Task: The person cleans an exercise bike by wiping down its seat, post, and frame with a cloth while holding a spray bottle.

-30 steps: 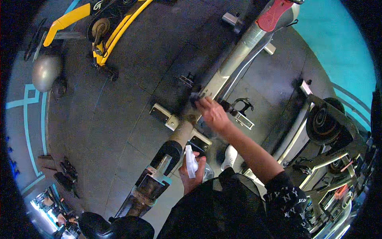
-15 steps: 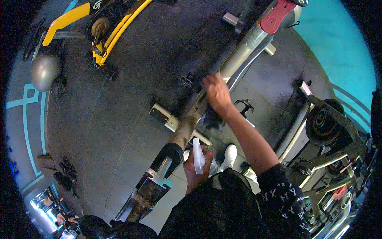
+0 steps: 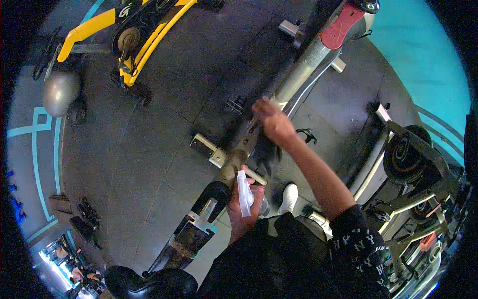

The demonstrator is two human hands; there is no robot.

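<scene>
A metal bike frame slants from the lower left to the upper right, and the right hand lies over the middle of its long bar, fingers curled and bunched; blur hides the fingertips, so I cannot tell whether they pinch anything. Just to the right of the frame's lower part, the left hand is wrapped around a spray bottle, its white head pointing up past the fingers and its clear body partly hidden by them. A pale foot bar crosses the frame near the bottle. A pedal sits just left of the frame, and a black crank part right of it. A red panel covers the frame's upper end; a black saddle is at its lower end. A white shoe stands to the frame's right. Well apart from the frame are a yellow machine and a silver rounded object on its left, and a dark wheel on its right.
</scene>
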